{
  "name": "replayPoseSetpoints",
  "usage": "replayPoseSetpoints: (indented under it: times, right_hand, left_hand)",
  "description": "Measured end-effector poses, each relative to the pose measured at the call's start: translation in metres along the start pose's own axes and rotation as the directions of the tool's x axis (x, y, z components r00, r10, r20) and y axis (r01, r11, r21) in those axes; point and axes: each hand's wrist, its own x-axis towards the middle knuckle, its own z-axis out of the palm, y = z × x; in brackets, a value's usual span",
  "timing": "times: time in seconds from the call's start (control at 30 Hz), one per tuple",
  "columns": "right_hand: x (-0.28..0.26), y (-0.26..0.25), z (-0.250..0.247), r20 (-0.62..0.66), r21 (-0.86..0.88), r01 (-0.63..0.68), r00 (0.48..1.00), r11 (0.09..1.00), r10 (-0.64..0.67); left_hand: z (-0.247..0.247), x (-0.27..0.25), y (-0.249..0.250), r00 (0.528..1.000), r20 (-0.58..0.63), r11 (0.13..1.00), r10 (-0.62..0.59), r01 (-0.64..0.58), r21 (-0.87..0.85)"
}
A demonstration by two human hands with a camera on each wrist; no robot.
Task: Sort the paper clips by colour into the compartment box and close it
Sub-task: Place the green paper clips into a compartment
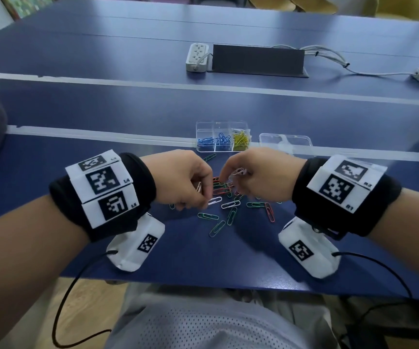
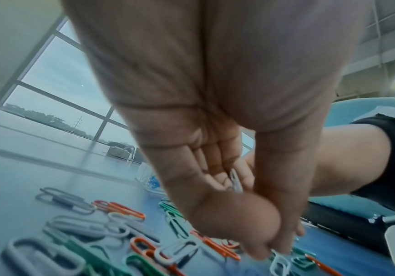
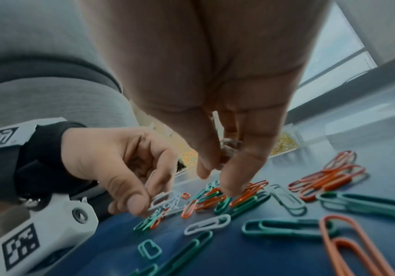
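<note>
Loose red, green and white paper clips point(image 1: 230, 201) lie in a pile on the blue table between my hands. My left hand point(image 1: 203, 200) keeps a white clip point(image 2: 235, 181) tucked under its curled fingers, and its thumb and forefinger pinch another white clip point(image 2: 279, 261) on the table. My right hand point(image 1: 231, 180) hovers over the pile and grips a small bunch of white clips point(image 1: 240, 171) in curled fingers; one fingertip point(image 3: 229, 188) touches the heap. Behind them stands the clear compartment box point(image 1: 248, 127), holding blue clips point(image 1: 216, 141) and yellow clips point(image 1: 241, 141).
The box's clear lid point(image 1: 285, 142) lies flat just right of the box. Farther back are a white power strip point(image 1: 197, 56), a dark cable box point(image 1: 257, 60) and cables. The table's near edge point(image 1: 203, 283) runs just below my wrists.
</note>
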Motion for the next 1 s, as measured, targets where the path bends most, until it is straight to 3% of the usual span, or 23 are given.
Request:
replayPoseSetpoints:
  times: [0.17,0.3,0.43,0.53,0.6,0.7,0.83,1.0]
  right_hand:
    - [-0.002,-0.006,0.0,0.023,-0.062,0.009,1.0,0.998,-0.007]
    - [-0.003,-0.015,0.005,0.039,-0.19,0.096,0.995,0.977,-0.09]
    - [0.001,-0.021,0.012,0.07,-0.276,0.149,0.988,0.949,-0.135]
    - [0.003,-0.021,0.014,0.065,-0.281,0.157,0.987,0.947,-0.144]
    - [0.005,-0.02,0.013,0.058,-0.281,0.153,0.988,0.947,-0.143]
    - [0.006,-0.021,0.01,-0.003,-0.254,0.134,0.99,0.958,-0.14]
    - [0.013,-0.025,0.004,-0.074,-0.127,0.065,0.994,0.99,-0.075]
    - [0.02,-0.024,0.0,-0.044,-0.08,0.026,0.999,0.996,-0.03]
  left_hand:
    - [-0.006,0.0,-0.007,0.998,0.054,0.97,0.018,-0.005,-0.242]
    - [-0.013,0.0,-0.014,0.997,0.055,0.959,-0.045,0.059,-0.279]
    - [-0.015,-0.001,-0.019,0.995,0.048,0.874,-0.088,0.1,-0.476]
    - [-0.015,0.0,-0.026,0.991,0.009,0.848,-0.131,0.117,-0.517]
    - [-0.015,0.0,-0.028,0.984,-0.054,0.884,-0.172,0.13,-0.448]
    - [-0.015,-0.003,-0.032,0.969,-0.178,0.982,-0.171,0.152,-0.113]
    - [-0.016,-0.013,-0.04,0.975,-0.191,0.966,-0.11,0.15,0.212]
    - [-0.016,-0.011,-0.049,0.976,-0.19,0.937,-0.102,0.159,0.311]
